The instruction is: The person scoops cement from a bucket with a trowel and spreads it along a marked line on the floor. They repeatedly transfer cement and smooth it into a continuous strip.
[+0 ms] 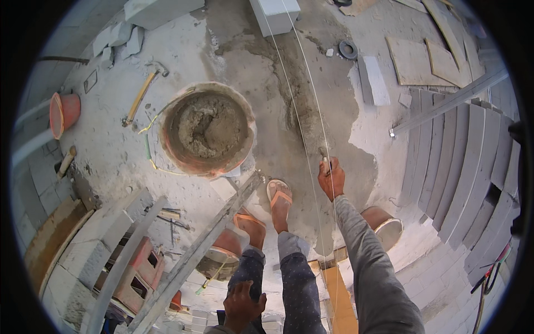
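My right hand is closed round the handle of a trowel whose tip meets a strip of wet grey mortar; the blade is hard to make out. Two taut white strings run lengthwise over the strip, passing by that hand. At the bottom, my left hand hangs open over my left leg, fingers loosely bent with no object visible in them. A large round tub of mortar stands left of the strip. A grey block lies at the strip's far end.
A hammer and red bucket lie left. A long metal bar crosses lower left beside my sandalled feet. Another bucket stands right of my arm. Stacked grey slabs, boards and a metal bar occupy the right.
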Motion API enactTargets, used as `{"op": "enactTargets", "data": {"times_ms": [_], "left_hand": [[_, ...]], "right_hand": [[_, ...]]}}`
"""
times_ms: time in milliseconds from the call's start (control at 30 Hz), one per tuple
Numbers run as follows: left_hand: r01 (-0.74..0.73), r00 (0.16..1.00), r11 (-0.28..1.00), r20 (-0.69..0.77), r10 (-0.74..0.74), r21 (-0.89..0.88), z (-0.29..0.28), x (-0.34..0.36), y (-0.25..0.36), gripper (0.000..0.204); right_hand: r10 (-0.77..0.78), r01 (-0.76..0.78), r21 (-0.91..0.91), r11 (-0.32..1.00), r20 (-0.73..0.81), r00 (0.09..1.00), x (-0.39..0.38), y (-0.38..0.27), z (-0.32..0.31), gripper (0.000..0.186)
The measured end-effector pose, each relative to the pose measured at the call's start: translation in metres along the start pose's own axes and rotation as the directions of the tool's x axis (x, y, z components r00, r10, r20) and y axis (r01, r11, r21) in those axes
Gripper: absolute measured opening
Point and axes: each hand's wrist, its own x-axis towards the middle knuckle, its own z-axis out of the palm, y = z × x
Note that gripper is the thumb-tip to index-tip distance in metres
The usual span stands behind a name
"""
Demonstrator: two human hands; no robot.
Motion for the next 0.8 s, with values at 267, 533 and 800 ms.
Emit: {"op": "enactTargets", "data": {"times_ms": [267,533,800], "left_hand": [[0.064,0.996,0.997,0.057,-0.067,0.042,-0.007,0.003,0.006,0.058],[0.064,0.998,0.998,0.029,-0.064,-0.003,-0.009,0.005,0.012,0.058],[0.111,0.99,0.993,0.08,-0.114,0.043,-0.004,0.001,0.013,0.059]], "right_hand": [[-0.093,0.095,0.018,0.995,-0.066,0.993,0.145,-0.069,0.029,0.033],[0.052,-0.057,0.107,0.993,0.046,0.998,0.107,-0.036,0.049,0.031],[-0.058,0.065,0.134,0.989,-0.061,0.996,0.032,0.014,0.046,0.026]]}}
